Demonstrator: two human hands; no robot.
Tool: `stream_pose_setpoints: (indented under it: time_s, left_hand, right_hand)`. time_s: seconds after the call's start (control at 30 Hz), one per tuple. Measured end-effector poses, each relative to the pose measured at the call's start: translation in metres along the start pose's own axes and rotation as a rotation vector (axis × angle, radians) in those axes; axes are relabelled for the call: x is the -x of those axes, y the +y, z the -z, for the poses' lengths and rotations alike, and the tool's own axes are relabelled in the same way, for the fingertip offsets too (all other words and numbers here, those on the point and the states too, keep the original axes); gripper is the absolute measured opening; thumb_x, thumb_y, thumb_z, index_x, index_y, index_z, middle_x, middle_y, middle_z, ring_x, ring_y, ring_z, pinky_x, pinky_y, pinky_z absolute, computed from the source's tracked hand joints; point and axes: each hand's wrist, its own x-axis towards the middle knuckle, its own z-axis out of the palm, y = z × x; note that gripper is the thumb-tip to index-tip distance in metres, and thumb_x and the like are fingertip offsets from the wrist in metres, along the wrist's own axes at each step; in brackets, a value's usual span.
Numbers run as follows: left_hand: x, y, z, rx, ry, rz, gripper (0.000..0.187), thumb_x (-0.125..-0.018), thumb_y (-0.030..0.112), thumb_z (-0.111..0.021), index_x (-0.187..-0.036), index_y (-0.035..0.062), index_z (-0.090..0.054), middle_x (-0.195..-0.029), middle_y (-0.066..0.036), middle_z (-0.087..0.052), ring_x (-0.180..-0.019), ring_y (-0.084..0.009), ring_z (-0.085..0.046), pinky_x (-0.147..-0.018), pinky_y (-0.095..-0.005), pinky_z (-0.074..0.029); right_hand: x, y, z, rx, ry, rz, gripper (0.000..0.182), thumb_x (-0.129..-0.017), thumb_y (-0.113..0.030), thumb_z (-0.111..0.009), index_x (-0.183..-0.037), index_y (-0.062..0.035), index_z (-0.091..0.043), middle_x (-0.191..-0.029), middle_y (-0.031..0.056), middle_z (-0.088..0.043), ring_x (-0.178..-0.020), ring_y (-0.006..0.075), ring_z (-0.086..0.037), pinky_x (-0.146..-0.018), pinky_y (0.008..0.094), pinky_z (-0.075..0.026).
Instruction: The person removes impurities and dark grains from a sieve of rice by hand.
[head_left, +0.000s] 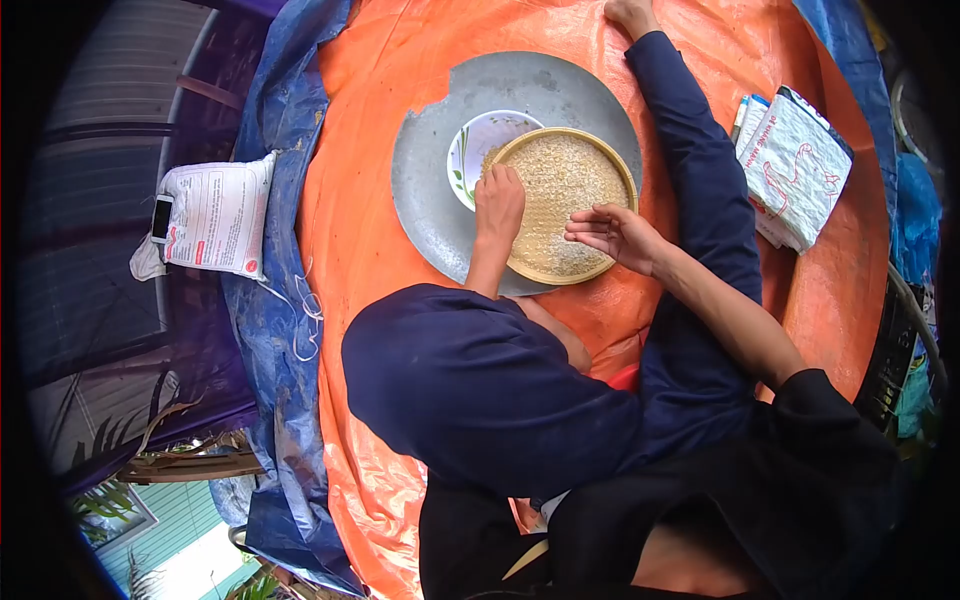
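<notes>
A round woven bamboo tray (570, 185) with a raised rim holds a scattered layer of pale grain. It overlaps the right side of a white bowl (466, 160) with green leaf patterns, where some grain shows inside. Both are on a large round grey metal platter (425, 215). My left hand (499, 204) is closed over the tray's left rim, fingers curled, beside the bowl. What its fingers hold, if anything, is hidden. Above the tray's lower right part is my right hand (618, 236), its fingers stretched out and nothing visible in them.
An orange tarp (370, 330) covers the ground, edged by blue sheeting (270, 330). My bent legs border the platter below and right. A white printed sack (215, 215) with a phone (161, 219) lies left. Folded printed sacks (800, 170) lie right.
</notes>
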Motion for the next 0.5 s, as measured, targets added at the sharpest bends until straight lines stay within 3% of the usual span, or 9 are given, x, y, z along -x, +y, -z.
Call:
stream_pose_setpoints:
  time_s: [0.5]
  left_hand:
    - [-0.006,0.007,0.011,-0.105,0.002,-0.092,0.007,-0.07,0.007,-0.065,-0.077,0.0081,-0.064,-0.079,-0.007,-0.061,-0.078,-0.0211,-0.06,-0.07,-0.0331,-0.042]
  right_hand:
    - [0.0,0.0,-0.001,-0.008,-0.011,-0.01,0.042,-0.101,-0.024,-0.038,-0.118,0.0123,-0.053,-0.116,0.024,-0.06,-0.111,0.0304,-0.061,-0.099,0.0307,-0.05]
